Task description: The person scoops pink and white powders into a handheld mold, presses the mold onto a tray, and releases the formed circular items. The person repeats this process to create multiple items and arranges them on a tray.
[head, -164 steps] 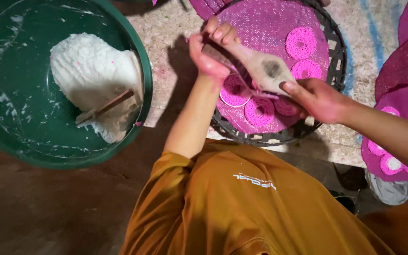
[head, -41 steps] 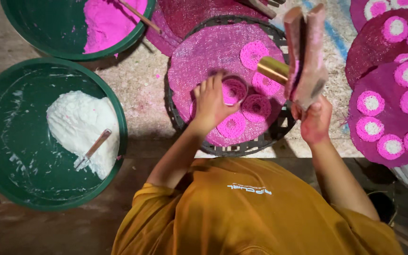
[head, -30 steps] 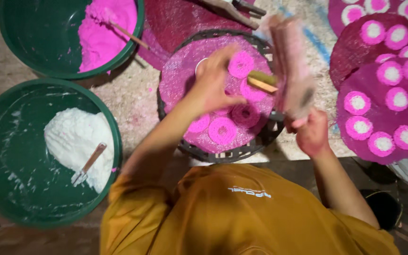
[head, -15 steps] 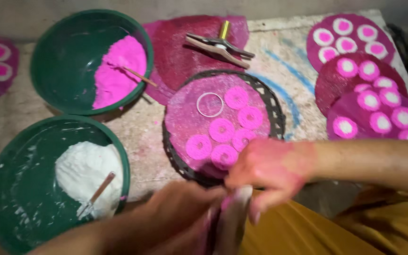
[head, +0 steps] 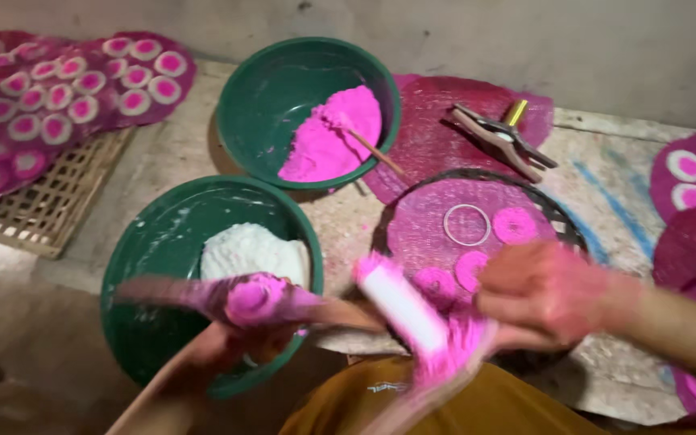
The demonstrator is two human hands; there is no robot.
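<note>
While both hands blur low over the near edge of the floor mat, I list what I can make out. Item one: a white roller (head: 403, 304), pink at both ends, clenched in my right hand (head: 545, 294); it looks stiff, light and powder-slick, best taken by its far end. Item two: a flat pink-stained mould (head: 235, 296) across my left hand (head: 235, 354); whether those fingers close on it I cannot tell. It sits above the near green bowl (head: 151, 266) of white dough (head: 253, 251), which I judge soft and crumbly.

Surroundings: a far green bowl (head: 271, 97) of pink powder (head: 333, 133) with a stick (head: 374, 151); a round woven tray (head: 437, 234) carrying pink discs (head: 515, 225) and a metal ring (head: 467, 224); tongs (head: 503, 141) behind it. Finished discs (head: 66, 89) lie at the far left corner over a bamboo rack (head: 50, 205), more at the right edge. The tray's rim stands closest to the roller.
</note>
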